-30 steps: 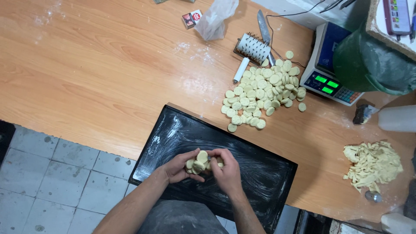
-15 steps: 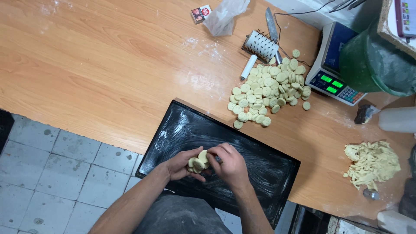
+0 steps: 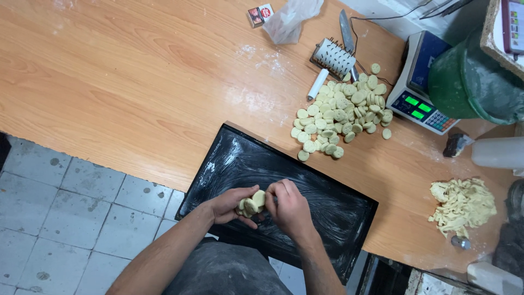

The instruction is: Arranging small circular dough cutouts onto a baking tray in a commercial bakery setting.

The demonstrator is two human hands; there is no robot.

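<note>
Black tray point(image 3: 333, 210); pale dough discs point(image 3: 341, 112); green bucket point(image 3: 469, 82).

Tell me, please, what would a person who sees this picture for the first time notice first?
Probably the two hands, left hand and right hand, which meet over a black floured tray at the table's near edge and hold a small stack of pale dough discs. Next, the big heap of discs farther back on the wooden table, beside a scale with green lit digits.

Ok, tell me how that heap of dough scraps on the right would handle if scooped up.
The dough scraps look like loose, ragged strips, so they would probably flop and shed pieces. Likely soft and slightly sticky, given the floured wooden table. Unlikely to roll.
</note>
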